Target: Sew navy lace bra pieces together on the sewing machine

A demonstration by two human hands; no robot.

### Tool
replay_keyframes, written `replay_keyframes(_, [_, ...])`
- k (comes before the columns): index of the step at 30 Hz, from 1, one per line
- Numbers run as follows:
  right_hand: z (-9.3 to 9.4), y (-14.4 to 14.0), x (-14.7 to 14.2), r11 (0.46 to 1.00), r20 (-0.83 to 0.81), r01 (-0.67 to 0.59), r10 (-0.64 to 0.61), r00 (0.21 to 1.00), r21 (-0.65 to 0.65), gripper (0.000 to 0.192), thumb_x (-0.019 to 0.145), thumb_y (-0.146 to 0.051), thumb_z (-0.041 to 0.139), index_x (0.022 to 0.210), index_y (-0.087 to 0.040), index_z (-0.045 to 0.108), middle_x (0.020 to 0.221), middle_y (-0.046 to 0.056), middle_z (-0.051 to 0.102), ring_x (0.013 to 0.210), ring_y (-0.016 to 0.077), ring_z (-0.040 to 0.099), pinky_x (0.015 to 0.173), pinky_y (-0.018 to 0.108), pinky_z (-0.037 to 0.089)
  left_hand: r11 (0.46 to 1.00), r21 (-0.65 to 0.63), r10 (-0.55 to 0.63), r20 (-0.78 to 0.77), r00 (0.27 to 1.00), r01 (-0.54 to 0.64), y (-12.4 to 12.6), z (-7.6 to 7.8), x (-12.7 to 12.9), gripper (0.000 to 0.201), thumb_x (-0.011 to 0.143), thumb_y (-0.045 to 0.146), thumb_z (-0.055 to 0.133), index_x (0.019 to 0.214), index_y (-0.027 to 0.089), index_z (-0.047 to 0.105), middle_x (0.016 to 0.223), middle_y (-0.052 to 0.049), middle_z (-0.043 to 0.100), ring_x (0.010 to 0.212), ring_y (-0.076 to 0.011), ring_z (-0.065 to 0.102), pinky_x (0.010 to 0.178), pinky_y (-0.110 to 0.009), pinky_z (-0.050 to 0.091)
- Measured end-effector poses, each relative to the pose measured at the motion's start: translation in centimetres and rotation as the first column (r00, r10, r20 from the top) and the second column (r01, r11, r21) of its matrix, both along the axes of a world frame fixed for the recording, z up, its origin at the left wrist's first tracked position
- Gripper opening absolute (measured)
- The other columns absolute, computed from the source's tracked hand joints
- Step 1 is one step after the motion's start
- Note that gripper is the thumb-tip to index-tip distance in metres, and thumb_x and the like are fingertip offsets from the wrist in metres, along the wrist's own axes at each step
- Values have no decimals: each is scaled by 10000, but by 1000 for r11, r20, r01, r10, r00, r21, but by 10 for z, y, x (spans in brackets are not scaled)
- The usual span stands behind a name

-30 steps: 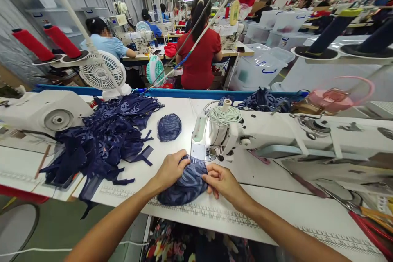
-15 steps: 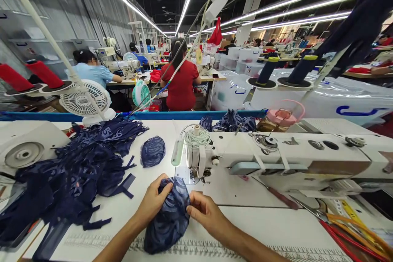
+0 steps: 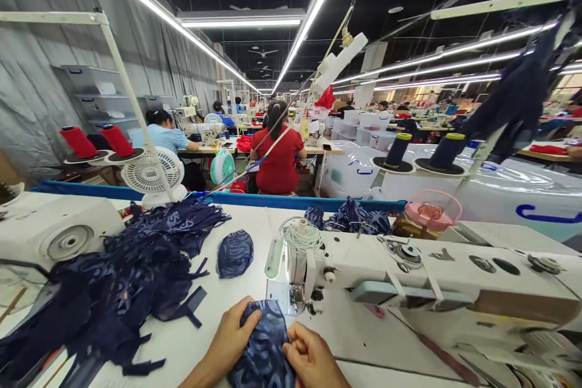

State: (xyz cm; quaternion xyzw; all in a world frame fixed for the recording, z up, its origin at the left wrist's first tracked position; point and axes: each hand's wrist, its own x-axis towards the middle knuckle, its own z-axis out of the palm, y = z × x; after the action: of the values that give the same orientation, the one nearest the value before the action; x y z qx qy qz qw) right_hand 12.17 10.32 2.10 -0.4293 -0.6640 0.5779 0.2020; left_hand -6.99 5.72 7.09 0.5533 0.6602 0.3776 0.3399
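Note:
A navy patterned fabric cup is held between my hands at the front of the table. My left hand grips its upper left edge, thumb on top. At the right edge, my right hand pinches the fabric between thumb and fingers. Just beyond the piece is the needle area of a white sewing machine, apart from the fabric. A second navy cup piece lies flat on the white table, left of the machine head. The lower end of the held piece runs out of view.
A large heap of navy fabric pieces covers the left side. More navy fabric lies behind the machine. A small white fan, thread cones and a pink basket stand at the back. A co-worker in red sits ahead.
The view has tilted upward, so the table and machine appear lower. Both hands keep hold of the fabric cup, with little change in grip.

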Motion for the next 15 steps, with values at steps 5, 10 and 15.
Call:
replay_keyframes(5, [2, -3, 5, 997, 7, -68, 68, 998, 23, 390, 812, -583, 526, 756, -220, 394, 545, -65, 500, 359, 70, 486, 363, 171, 247, 999, -24, 22, -59, 998, -23, -1, 1, -1, 253, 847, 411, 470, 741, 187, 524, 723, -5, 586, 716, -175, 528, 695, -269, 398])
replay_keyframes(10, [7, -2, 8, 995, 28, -99, 99, 995, 1, 446, 795, -637, 547, 741, -224, 385, 535, -70, 479, 376, 74, 479, 382, 173, 307, 999, -30, 33, -98, 995, -37, -2, 0, -1, 225, 835, 385, 500, 781, 183, 583, 778, -15, 636, 736, -177, 541, 717, -273, 395])
replay_keyframes(15, [10, -3, 7, 994, 11, -105, 105, 994, -7, 468, 793, -672, 523, 753, -226, 390, 563, -60, 522, 375, 79, 498, 389, 180, 333, 998, -41, 37, -112, 993, -42, -4, -2, -1, 231, 852, 386, 493, 804, 188, 601, 795, -20, 648, 756, -187, 547, 723, -278, 393])
